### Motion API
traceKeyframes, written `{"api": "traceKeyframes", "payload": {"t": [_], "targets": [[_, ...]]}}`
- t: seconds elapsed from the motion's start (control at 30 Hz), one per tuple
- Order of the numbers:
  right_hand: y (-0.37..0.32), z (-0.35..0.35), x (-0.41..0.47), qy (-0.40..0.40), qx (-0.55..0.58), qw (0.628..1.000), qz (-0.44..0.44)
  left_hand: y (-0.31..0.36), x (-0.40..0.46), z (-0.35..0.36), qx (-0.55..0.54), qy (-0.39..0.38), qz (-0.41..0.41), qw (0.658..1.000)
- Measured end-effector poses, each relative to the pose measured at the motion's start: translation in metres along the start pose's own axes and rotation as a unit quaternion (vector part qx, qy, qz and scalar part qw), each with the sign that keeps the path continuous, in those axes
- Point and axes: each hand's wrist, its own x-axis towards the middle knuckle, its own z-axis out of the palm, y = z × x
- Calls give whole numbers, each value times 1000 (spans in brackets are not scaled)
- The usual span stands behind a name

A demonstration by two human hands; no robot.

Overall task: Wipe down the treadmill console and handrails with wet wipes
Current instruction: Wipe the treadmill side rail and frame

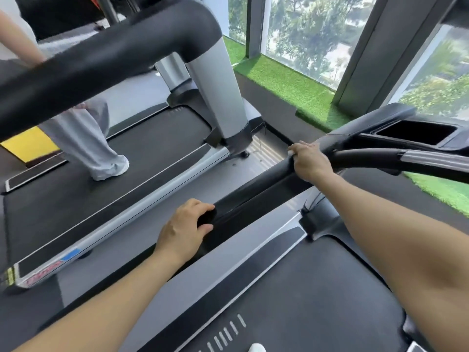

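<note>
A black left handrail [256, 189] of my treadmill runs from the lower middle up to the console [416, 130] at the right. My left hand [184, 229] grips the rail's near end, fingers curled over its top. My right hand [311, 160] is wrapped round the rail farther up, close to where it joins the console. No wet wipe shows in either hand; anything under the palms is hidden. The console's dark cup recess [416, 132] is in view, its screen out of frame.
A second treadmill [106, 174] stands to the left with another person's grey-trousered leg [86, 146] on its belt; its thick black handrail [101, 59] crosses the top left. Green turf ledge [286, 82] and windows lie ahead. My own belt [317, 295] is below.
</note>
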Motion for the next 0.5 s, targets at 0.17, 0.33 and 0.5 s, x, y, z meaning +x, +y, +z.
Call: {"api": "traceKeyframes", "payload": {"t": [0.17,0.33,0.5], "targets": [[-66,33,-52,-10,-23,996,-84,-16,-19,-6,-12,13,-18,1000],[-138,80,-112,-25,-34,983,-180,-46,-57,-21,-10,30,-51,998],[-208,117,-176,-78,-5,963,-259,-73,-85,-40,-14,42,-103,994]]}}
